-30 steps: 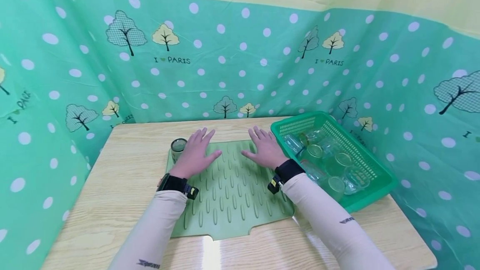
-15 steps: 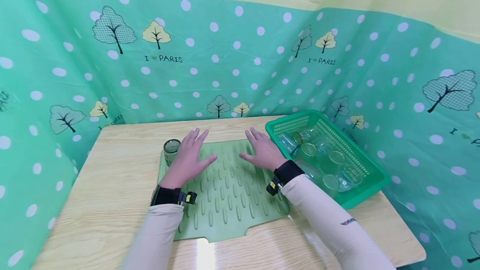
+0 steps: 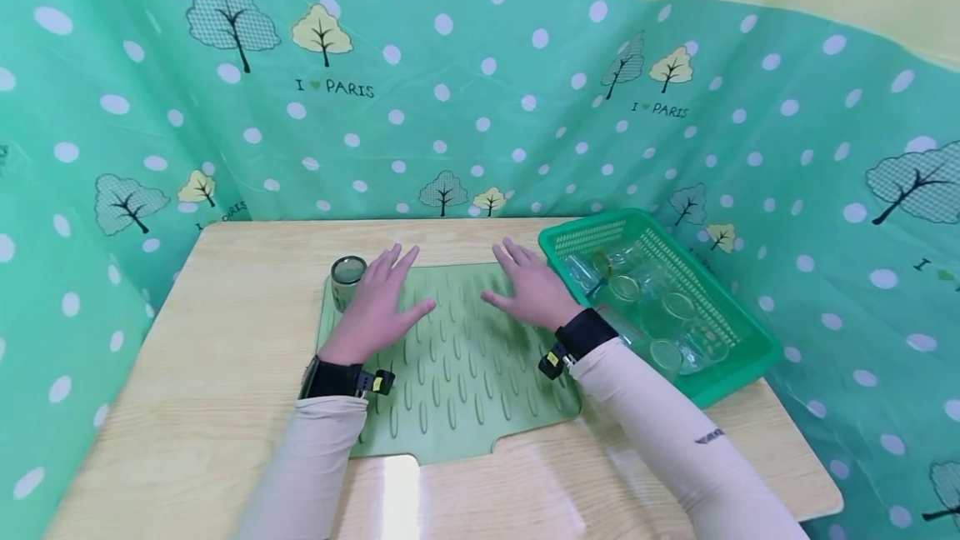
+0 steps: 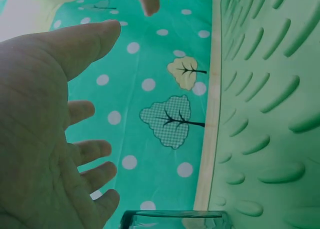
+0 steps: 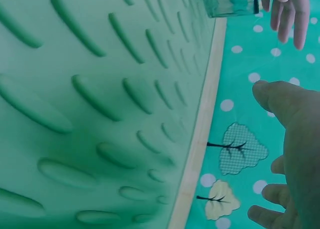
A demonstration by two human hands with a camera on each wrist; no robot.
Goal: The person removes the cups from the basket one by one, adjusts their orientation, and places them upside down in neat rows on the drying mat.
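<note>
Two bare hands, left hand [image 3: 372,311] and right hand [image 3: 534,293], no gloves or rings. Long, close-fitting cream sleeves [image 3: 660,432] on both forearms, ending at the wrists. Small dark logo printed on the right sleeve partway up the forearm. Black band [image 3: 333,377] strapped around the left wrist, with a small black fitting marked in yellow on its inner side. Matching black band [image 3: 581,332] on the right wrist, with a similar black-and-yellow fitting [image 3: 553,359].
</note>
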